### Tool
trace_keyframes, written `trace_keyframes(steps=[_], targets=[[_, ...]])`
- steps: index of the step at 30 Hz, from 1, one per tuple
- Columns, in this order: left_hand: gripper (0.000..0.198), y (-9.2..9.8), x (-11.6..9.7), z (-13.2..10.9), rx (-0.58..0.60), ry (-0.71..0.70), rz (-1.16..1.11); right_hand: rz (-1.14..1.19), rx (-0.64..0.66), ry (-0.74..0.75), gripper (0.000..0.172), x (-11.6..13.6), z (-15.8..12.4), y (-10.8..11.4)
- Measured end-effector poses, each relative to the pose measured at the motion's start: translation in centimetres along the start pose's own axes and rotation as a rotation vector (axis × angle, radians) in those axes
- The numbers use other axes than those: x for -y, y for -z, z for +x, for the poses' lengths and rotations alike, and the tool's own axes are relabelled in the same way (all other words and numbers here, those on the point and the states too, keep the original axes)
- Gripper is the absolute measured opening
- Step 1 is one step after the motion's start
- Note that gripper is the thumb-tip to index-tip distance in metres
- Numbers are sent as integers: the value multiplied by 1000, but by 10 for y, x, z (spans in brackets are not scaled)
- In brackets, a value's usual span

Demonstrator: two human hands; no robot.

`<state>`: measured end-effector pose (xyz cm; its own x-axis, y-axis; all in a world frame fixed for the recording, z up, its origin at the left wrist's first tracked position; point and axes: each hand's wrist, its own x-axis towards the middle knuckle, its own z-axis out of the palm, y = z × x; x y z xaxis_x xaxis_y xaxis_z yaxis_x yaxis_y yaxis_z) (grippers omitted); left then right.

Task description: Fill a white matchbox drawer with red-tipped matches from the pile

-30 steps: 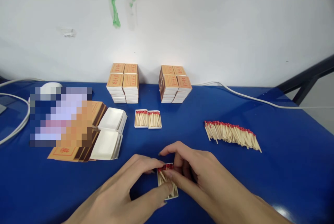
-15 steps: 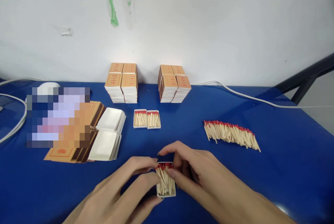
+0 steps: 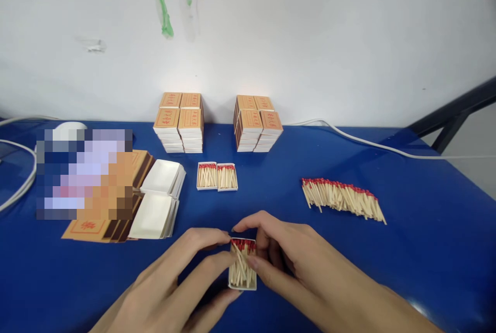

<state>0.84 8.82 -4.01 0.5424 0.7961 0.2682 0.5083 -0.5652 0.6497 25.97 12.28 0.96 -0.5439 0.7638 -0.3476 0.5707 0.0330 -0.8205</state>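
A small white matchbox tray [image 3: 248, 288] lies in front of me, filled with red-headed matches [image 3: 245, 272]. A match or two slants across the rest on top. My left hand [image 3: 182, 276] grips the tray from the left, its index fingertip by the upper corner, another finger over the matches and the thumb at the lower edge. From the right, my right hand [image 3: 296, 255] closes round the tray, thumb resting on the matches and index finger curved over the top edge. The other right fingers are curled and partly hidden.
Two filled trays [image 3: 217, 176] stand beyond my hands. Loose matches [image 3: 343, 198] lie in a row at right. Stacked matchboxes [image 3: 179, 122] and a second stack [image 3: 258, 123] stand by the wall. Empty trays [image 3: 154, 216] and flat brown sleeves [image 3: 91, 228] are at left; a white cable [image 3: 368, 141] crosses behind.
The tray has shifted slightly left between my hands. My left fingers have lifted a little, showing more of the red heads. The right hand has barely moved.
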Motion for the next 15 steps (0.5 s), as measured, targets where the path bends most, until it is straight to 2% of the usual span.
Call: trace_keyframes(steps=[2,6,10,15], targets=[[32,-1,1,0,-21,-37,130,-10,-2,2,17,1,0,-1],[42,1,5,2,71,-141,276,-26,-29,-19,25,4,1,-3],[43,3,7,3,70,-172,273,-48,-51,1,33,4,3,-4],[39,1,9,0,45,-140,222,-46,-71,15,26,2,1,-6]])
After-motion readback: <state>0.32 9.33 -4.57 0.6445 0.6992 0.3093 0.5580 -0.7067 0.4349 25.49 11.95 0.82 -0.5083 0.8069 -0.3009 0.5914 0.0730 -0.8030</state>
